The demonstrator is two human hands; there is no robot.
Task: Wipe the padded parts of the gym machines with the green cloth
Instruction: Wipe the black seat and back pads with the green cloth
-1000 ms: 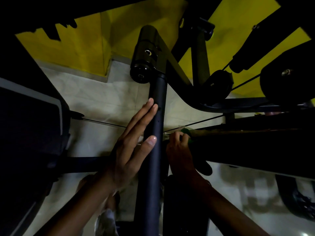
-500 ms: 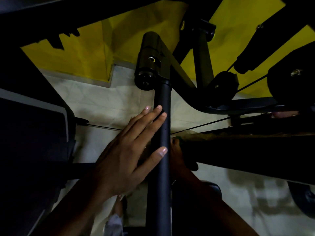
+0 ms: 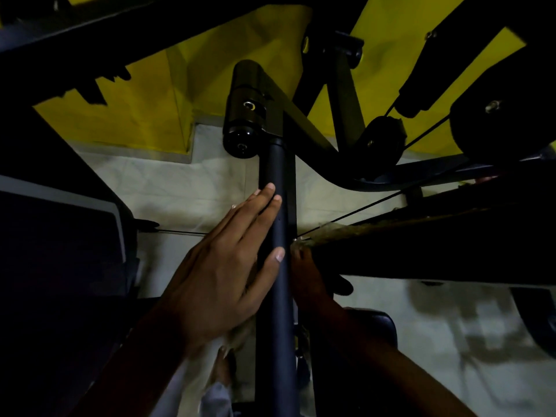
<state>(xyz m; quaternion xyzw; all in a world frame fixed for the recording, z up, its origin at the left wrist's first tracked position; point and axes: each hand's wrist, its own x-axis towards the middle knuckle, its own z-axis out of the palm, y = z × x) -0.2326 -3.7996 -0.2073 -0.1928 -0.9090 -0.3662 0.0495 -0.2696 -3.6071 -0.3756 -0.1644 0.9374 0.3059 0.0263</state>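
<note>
My left hand [image 3: 222, 275] lies flat along the black upright tube [image 3: 278, 341] of the gym machine, fingers straight and thumb across the tube's front. My right hand [image 3: 307, 275] is half hidden behind that tube, at the near end of a long dark pad [image 3: 436, 254] that runs off to the right. Its fingers curl at the pad's worn end. A dark fold of the cloth [image 3: 343, 286] sticks out beneath the hand; its green colour does not show in this shadow.
A black roller [image 3: 245, 115] caps the tube at the top. A dark pad with a pale edge [image 3: 60, 251] fills the left side. Pulleys [image 3: 382, 139], cables and frame bars cross the upper right. A small dark seat [image 3: 376, 326] sits below my right arm. Pale floor tiles and a yellow wall lie behind.
My left hand has slid up along the tube. My right hand has drawn in behind the tube, and the green patch seen at its fingers a second ago is out of sight.
</note>
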